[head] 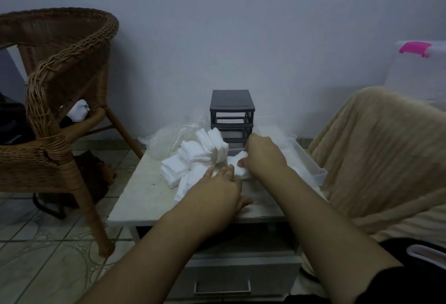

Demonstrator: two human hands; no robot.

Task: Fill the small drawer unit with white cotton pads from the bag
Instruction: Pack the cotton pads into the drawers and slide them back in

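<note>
My right hand (261,156) pinches pads (200,159) at a clear drawer (311,166) by the unit (232,115); left hand (217,195) lies flat, spread, mid-tabletop on pads.

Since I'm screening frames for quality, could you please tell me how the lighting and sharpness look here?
Head view: dim, bluish light; the white cotton pads lose surface detail; the right hand looks slightly soft; the wicker chair bows from wide-angle distortion; the dark drawer unit stays legible.
</note>
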